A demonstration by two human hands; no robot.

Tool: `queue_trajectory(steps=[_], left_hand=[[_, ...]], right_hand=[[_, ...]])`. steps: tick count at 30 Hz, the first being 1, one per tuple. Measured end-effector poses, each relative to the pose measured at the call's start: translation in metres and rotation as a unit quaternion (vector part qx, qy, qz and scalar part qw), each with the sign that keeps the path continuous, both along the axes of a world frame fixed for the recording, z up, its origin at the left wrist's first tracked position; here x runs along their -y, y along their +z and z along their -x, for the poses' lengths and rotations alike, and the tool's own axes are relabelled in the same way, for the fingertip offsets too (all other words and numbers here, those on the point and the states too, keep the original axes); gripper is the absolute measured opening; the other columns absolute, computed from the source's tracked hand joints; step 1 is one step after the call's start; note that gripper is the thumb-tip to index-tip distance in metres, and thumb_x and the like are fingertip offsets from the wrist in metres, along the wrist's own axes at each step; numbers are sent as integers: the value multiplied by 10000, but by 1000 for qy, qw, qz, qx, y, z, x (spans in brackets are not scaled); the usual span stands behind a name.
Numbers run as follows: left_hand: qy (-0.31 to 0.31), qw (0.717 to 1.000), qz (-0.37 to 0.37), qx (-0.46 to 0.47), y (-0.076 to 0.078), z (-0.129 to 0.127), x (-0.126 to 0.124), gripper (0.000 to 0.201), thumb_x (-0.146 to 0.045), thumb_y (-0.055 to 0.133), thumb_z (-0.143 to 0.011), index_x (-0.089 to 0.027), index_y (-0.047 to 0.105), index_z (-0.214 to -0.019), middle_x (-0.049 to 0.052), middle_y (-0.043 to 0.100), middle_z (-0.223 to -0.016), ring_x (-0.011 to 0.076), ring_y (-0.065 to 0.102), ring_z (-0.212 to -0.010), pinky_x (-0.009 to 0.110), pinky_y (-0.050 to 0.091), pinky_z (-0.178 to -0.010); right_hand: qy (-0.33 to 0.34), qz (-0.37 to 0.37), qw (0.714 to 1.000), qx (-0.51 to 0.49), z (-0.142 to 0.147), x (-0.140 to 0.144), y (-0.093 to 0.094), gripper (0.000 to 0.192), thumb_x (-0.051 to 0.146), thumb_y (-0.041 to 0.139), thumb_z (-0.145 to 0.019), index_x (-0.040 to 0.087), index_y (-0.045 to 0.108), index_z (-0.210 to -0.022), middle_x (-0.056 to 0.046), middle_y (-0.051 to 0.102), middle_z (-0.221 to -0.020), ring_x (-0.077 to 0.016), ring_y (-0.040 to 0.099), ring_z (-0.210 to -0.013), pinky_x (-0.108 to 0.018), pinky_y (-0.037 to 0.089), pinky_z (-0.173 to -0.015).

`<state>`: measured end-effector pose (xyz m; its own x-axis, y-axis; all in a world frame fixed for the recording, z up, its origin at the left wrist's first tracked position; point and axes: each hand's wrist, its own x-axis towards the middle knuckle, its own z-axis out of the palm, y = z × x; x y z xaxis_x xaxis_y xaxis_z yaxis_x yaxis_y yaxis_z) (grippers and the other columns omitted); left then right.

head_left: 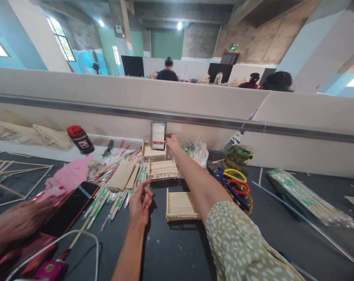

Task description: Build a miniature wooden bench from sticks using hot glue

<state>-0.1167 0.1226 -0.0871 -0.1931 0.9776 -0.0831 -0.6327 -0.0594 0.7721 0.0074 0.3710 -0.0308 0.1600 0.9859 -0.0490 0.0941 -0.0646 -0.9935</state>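
R hand (171, 140) grip pinched on upright white phone w/ red band (158, 135), propped atop stick-built wooden box (153, 153). L hand (140, 203) fingers together, empty, just below flat wooden slat tray (162, 169) on dark surface (270, 218).

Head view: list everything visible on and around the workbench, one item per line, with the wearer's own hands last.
phone: 1, white with red band, propped upright against the partition
wooden stick trays: 3, pale wood, centre of the bench
wrapped chopsticks: a loose pile, green-red wrappers, left of the trays
scissors: several, blue, yellow and red handles, right of the trays
green jar: 1, by the partition
bottle: 1, dark with red cap, lying tilted at left
pink cloth: 1, left
co-worker's hand: 1, far left
left hand: fingers pinched, beside the chopstick pile
right hand: touching the phone's edge
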Motion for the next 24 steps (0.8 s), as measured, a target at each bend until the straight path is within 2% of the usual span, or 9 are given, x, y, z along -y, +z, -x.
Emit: queue_trajectory(steps=[2,6,10,14,17,21,24], left_hand=[[1,1000,0,-2,-1,0,-1,364,-433,676,-815,-108,707,-976,-26,562,-582,-6,210,-352,116,197,-319],[-1,1000,-7,-7,-3,1,-1,353,-429,662,-827,-113,703,-978,-29,556,-584,-5,212,-353,122,196,-326],[17,1000,-15,-20,-3,1,-1,338,-423,658,-828,-118,697,-970,-55,497,-545,2,214,-354,129,193,-337],[43,997,-35,-45,1,-1,1,338,-427,648,-827,-116,695,-949,-74,423,-499,15,217,-360,137,180,-350],[76,993,-52,-79,6,-4,4,329,-421,644,-824,-113,699,-927,-69,421,-495,21,231,-371,144,171,-365],[112,985,-77,-110,16,-8,11,318,-409,639,-821,-108,708,-895,-50,439,-506,31,273,-399,151,187,-389],[134,982,-86,-98,31,-18,17,313,-407,632,-814,-109,709,-870,-46,440,-507,33,279,-396,155,178,-385]], right_hand=[[-13,-8,1000,6,-3,3,7,225,147,505,-892,115,643,-1067,-42,682,-800,-90,607,-581,-172,463,-492],[-11,-29,999,8,-12,18,27,331,73,517,-834,137,581,-1152,-50,659,-846,-102,619,-577,-176,471,-453],[28,-52,998,-7,-22,57,54,339,38,509,-801,146,567,-1116,-64,639,-941,-101,637,-625,-172,496,-449],[83,-84,993,-29,-43,129,78,278,76,501,-800,167,584,-1049,-40,640,-946,-96,638,-625,-177,503,-432],[164,-144,973,-78,-67,197,84,227,219,567,-805,179,612,-1024,-35,663,-927,-91,621,-604,-190,508,-445],[145,-133,977,-79,-101,278,80,268,366,588,-829,187,650,-1019,-49,704,-889,-88,590,-565,-192,465,-445],[108,-115,985,-70,-121,315,76,291,407,604,-832,188,660,-1015,-62,713,-889,-97,578,-567,-198,445,-445]])
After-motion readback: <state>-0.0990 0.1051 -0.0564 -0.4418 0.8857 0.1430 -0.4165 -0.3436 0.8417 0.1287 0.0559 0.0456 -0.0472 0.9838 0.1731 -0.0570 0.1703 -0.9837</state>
